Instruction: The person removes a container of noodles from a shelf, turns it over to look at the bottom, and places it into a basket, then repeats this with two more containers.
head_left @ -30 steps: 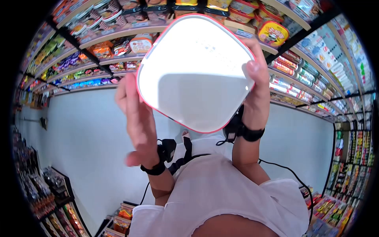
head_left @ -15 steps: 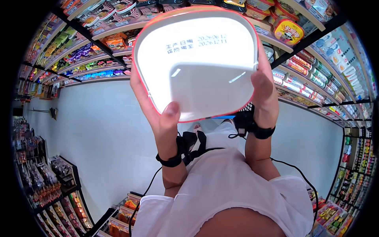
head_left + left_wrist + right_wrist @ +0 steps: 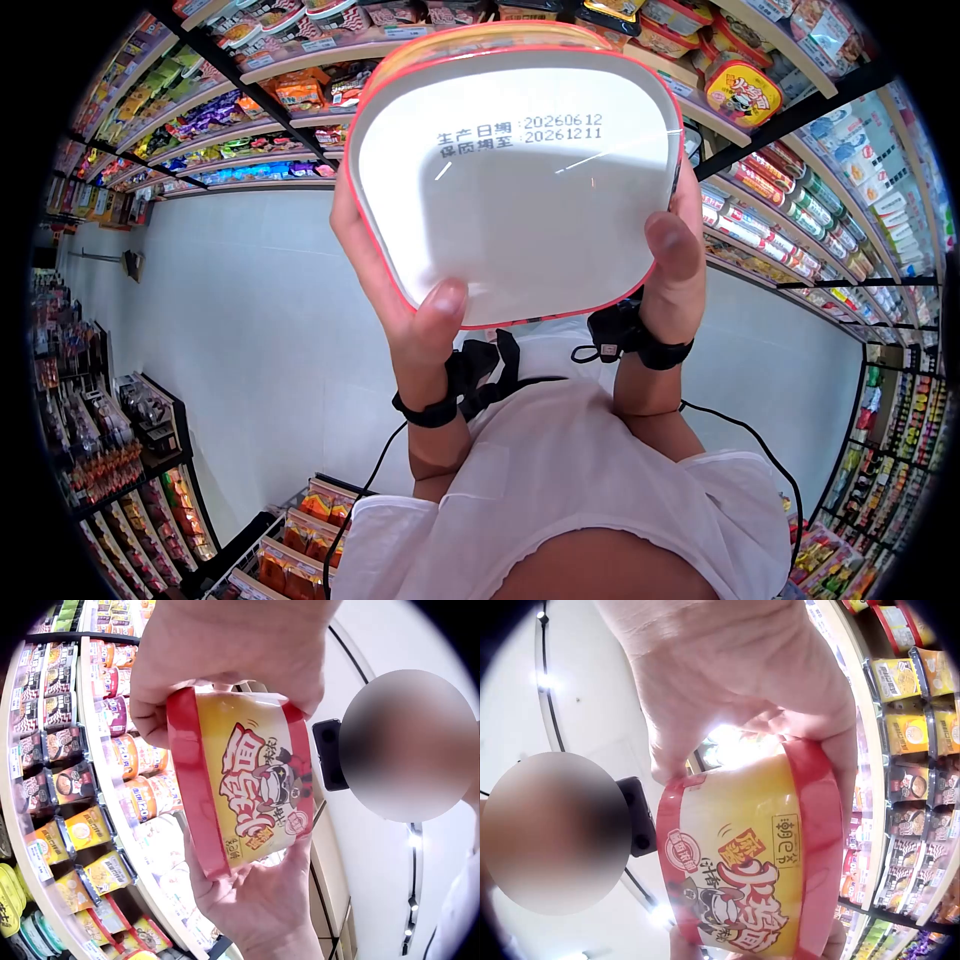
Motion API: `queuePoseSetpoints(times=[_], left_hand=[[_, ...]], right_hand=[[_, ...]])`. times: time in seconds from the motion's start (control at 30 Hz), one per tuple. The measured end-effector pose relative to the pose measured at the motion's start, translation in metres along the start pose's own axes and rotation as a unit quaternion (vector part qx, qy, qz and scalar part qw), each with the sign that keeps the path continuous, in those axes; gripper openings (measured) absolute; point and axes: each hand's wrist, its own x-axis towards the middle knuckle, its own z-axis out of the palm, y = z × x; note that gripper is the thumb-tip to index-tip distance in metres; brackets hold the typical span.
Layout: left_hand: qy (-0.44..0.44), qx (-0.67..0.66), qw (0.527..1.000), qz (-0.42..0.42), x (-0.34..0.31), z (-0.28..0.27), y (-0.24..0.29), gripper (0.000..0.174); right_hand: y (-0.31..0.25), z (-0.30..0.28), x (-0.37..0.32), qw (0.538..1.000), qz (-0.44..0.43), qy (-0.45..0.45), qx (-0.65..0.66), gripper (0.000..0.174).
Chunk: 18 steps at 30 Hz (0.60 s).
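A tub of instant noodles [image 3: 530, 230] is held up between both hands, its white base turned toward my head. Two lines of printed dates run across that base, and a red edge frames it. My left hand [image 3: 405, 310] grips the lower left corner, thumb over the edge of the base. On the other side my right hand [image 3: 682, 270] grips the tub, thumb at the right edge, most fingers hidden behind it. The left wrist view shows the yellow and white side of the noodle tub [image 3: 259, 780], with red bands, large characters and a cartoon figure.
Shelves of packaged food curve around the front and sides. A yellow-lidded noodle tub [image 3: 743, 93] sits on the shelf at upper right, above rows of cans [image 3: 765, 170]. Pale floor [image 3: 260, 340] stretches below the hands. Low racks of packets [image 3: 310, 540] stand behind the person.
The left hand has gone from spread beside the tub to gripping its lower left corner. The tub has turned and tilted, bringing the dates on its base into clear view.
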Motion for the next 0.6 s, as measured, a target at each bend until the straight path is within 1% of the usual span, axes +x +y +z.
queuePoseSetpoints(times=[0.27, 0.37, 0.47, 0.5, 0.57, 0.6], left_hand=[[-0.001, 0.034, 0.999, -0.010, -0.002, 0.011, -0.011, 0.102], [-0.003, 0.065, 0.998, -0.010, -0.003, 0.013, -0.026, 0.101], [-0.009, 0.081, 0.996, -0.023, 0.000, 0.021, -0.036, 0.099], [-0.005, 0.080, 0.996, -0.032, 0.001, 0.024, -0.041, 0.098], [0.011, 0.076, 0.996, -0.049, 0.001, 0.030, -0.053, 0.095], [-0.002, 0.066, 0.996, -0.067, 0.003, 0.031, -0.066, 0.093]], right_hand=[[-0.008, -0.021, -0.001, 0.997, 0.077, 0.023, -0.018, 0.091], [-0.005, -0.034, -0.001, 0.995, 0.085, 0.045, -0.030, 0.092], [0.000, -0.049, 0.003, 0.991, 0.110, 0.063, -0.032, 0.092], [0.002, -0.052, 0.005, 0.989, 0.131, 0.071, -0.018, 0.091], [0.013, -0.067, 0.012, 0.989, 0.138, 0.060, -0.008, 0.087], [0.029, -0.081, 0.013, 0.991, 0.125, 0.041, -0.013, 0.084]])
